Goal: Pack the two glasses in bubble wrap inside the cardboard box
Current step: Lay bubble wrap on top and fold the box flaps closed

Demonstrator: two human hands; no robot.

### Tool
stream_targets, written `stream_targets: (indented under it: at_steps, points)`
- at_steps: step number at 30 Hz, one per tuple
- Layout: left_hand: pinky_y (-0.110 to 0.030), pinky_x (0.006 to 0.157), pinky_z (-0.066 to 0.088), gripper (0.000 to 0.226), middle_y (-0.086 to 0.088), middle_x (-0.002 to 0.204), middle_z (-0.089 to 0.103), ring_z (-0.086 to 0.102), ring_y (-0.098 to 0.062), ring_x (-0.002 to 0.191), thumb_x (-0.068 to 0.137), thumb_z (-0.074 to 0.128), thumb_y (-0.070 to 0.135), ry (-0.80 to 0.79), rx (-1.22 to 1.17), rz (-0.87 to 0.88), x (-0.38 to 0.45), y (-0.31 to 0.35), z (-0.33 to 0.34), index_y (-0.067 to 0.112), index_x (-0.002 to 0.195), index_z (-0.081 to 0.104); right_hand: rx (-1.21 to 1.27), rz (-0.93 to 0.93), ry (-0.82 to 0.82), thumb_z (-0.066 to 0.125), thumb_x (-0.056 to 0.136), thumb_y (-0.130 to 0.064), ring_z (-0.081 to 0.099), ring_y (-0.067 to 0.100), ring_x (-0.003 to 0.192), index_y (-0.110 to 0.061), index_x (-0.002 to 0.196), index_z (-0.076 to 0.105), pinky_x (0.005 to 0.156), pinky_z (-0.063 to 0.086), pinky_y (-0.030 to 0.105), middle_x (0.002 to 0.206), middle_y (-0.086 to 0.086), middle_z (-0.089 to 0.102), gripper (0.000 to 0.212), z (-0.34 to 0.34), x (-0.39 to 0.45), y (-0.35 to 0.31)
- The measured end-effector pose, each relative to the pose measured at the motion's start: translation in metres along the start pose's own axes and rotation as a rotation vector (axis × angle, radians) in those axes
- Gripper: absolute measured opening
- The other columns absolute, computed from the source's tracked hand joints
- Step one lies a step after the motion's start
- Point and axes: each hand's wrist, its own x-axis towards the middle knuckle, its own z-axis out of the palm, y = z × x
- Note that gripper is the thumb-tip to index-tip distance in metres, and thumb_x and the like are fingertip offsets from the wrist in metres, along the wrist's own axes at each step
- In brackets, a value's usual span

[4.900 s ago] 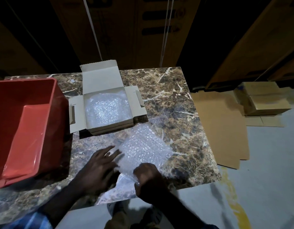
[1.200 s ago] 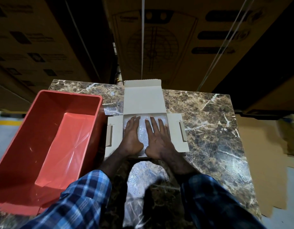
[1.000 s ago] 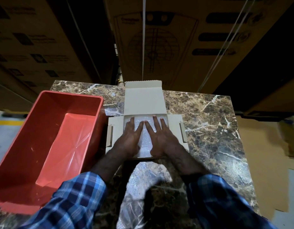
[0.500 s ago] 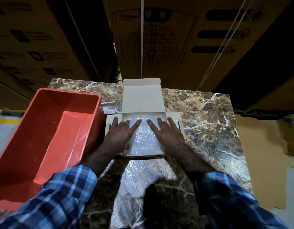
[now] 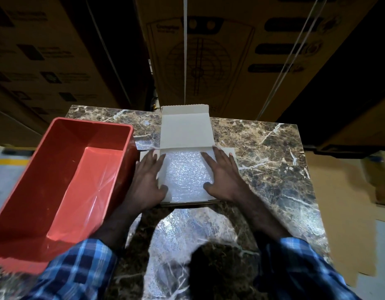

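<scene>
Head view shows the cardboard box mid-worktop, lid back, bubble wrap filling it between both hands. Left hand and right hand lie flat, released, over the side flaps, equally near. Glasses are hidden under the wrap.

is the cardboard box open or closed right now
Open. The cardboard box has its lid flap folded back flat on the table, and bubble wrap shows inside.

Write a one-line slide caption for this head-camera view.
Both hands, left and right, press bubble wrap flat inside the open cardboard box.
</scene>
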Motion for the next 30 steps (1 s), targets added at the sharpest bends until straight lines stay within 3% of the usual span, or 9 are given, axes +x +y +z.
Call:
stream_targets:
  at_steps: [5, 9, 13, 16, 19, 21, 24, 27, 30]
  points:
    - [-0.053, 0.121, 0.019, 0.081, -0.025, 0.16, 0.023, 0.014, -0.042, 0.151, 0.081, 0.058, 0.038, 0.135, -0.162, -0.196, -0.025, 0.002, 0.013, 0.002, 0.151, 0.038, 0.004, 0.227, 0.206, 0.053, 0.098, -0.048, 0.004, 0.034, 0.153, -0.026, 0.152, 0.035, 0.123, 0.002, 0.056, 0.166, 0.019, 0.003, 0.062, 0.022, -0.017, 0.013]
    - [-0.042, 0.122, 0.02, 0.077, 0.0, 0.164, 0.024, 0.016, -0.034, 0.152, 0.096, 0.066, 0.033, 0.116, -0.339, -0.388, -0.029, -0.004, 0.02, 0.016, 0.158, 0.024, 0.031, 0.327, 0.183, 0.051, 0.097, -0.054, -0.002, 0.038, 0.152, -0.034, 0.153, 0.032, 0.118, 0.004, 0.062, 0.166, 0.019, -0.005, 0.062, 0.028, -0.027, 0.018]
    - [-0.043, 0.122, 0.023, 0.078, 0.005, 0.163, 0.026, 0.023, -0.025, 0.151, 0.093, 0.07, 0.027, 0.119, -0.398, -0.362, -0.027, -0.01, 0.023, 0.019, 0.158, 0.027, -0.093, 0.218, 0.196, 0.046, 0.101, -0.044, -0.007, 0.037, 0.152, -0.042, 0.157, 0.006, 0.12, 0.0, 0.064, 0.165, 0.017, -0.014, 0.069, 0.032, -0.026, 0.01]
    - [-0.043, 0.12, 0.026, 0.075, 0.001, 0.161, 0.031, 0.028, -0.028, 0.15, 0.092, 0.071, 0.023, 0.117, -0.335, -0.337, -0.026, -0.008, 0.019, 0.016, 0.156, 0.032, -0.138, 0.119, 0.165, 0.041, 0.1, -0.032, -0.011, 0.034, 0.153, -0.048, 0.154, 0.018, 0.119, -0.006, 0.064, 0.166, 0.014, -0.015, 0.061, 0.037, -0.02, 0.004]
    - [-0.037, 0.117, 0.032, 0.068, -0.005, 0.157, 0.04, 0.037, -0.029, 0.145, 0.091, 0.074, 0.023, 0.144, -0.283, -0.313, -0.027, -0.004, 0.015, 0.016, 0.151, 0.043, -0.168, 0.122, 0.118, 0.031, 0.097, -0.042, -0.008, 0.036, 0.153, -0.045, 0.153, 0.024, 0.114, -0.006, 0.068, 0.166, 0.017, -0.011, 0.057, 0.037, -0.014, 0.001]
    - [-0.037, 0.112, 0.039, 0.061, -0.011, 0.153, 0.045, 0.047, -0.031, 0.137, 0.088, 0.073, 0.037, 0.182, -0.223, -0.298, -0.028, -0.004, 0.017, 0.021, 0.144, 0.054, -0.165, 0.128, 0.102, 0.028, 0.096, -0.049, -0.007, 0.037, 0.153, -0.045, 0.153, 0.023, 0.113, -0.005, 0.069, 0.166, 0.017, -0.01, 0.057, 0.036, -0.012, -0.002]
    - [-0.048, 0.107, 0.042, 0.056, -0.019, 0.158, 0.029, 0.048, -0.045, 0.125, 0.089, 0.06, 0.056, 0.17, -0.047, -0.322, -0.024, 0.004, 0.018, 0.04, 0.142, 0.053, -0.151, 0.141, 0.095, 0.033, 0.099, -0.052, -0.008, 0.037, 0.152, -0.046, 0.153, 0.02, 0.114, -0.005, 0.071, 0.165, 0.016, -0.014, 0.056, 0.039, -0.012, -0.002]
    - [-0.047, 0.108, 0.038, 0.051, -0.019, 0.164, 0.008, 0.042, -0.047, 0.126, 0.093, 0.058, 0.055, 0.096, 0.086, -0.362, -0.019, 0.01, 0.018, 0.046, 0.143, 0.049, -0.136, 0.161, 0.077, 0.037, 0.1, -0.05, -0.01, 0.037, 0.152, -0.048, 0.154, 0.017, 0.114, -0.003, 0.073, 0.165, 0.016, -0.016, 0.057, 0.042, -0.012, -0.001]
    - [-0.047, 0.108, 0.038, 0.049, -0.018, 0.165, 0.003, 0.041, -0.047, 0.127, 0.095, 0.058, 0.051, 0.038, 0.167, -0.37, -0.02, 0.011, 0.018, 0.045, 0.142, 0.05, -0.145, 0.168, 0.07, 0.036, 0.101, -0.051, -0.011, 0.036, 0.152, -0.05, 0.154, 0.014, 0.114, -0.002, 0.072, 0.165, 0.015, -0.016, 0.057, 0.041, -0.013, -0.001]
